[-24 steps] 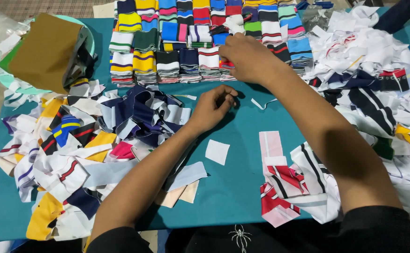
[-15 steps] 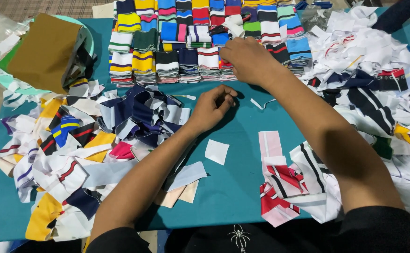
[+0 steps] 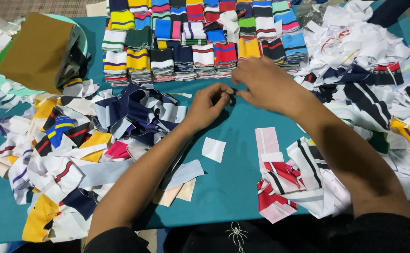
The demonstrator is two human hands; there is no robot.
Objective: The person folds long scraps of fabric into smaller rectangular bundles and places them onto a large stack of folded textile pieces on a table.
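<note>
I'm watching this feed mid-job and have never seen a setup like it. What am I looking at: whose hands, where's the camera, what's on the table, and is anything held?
There is no machine here, just a person working bare-handed. The one camera sits on their head and looks down, so both arms reach in from the bottom. The left hand and right hand meet fingertip to fingertip over a teal table; whatever they pinch is too small to make out. Behind them stand neat stacks of folded striped knit bands. Loose scraps of the same cloth are heaped at left, and another pile at right. A small white piece lies near the left forearm.
</note>
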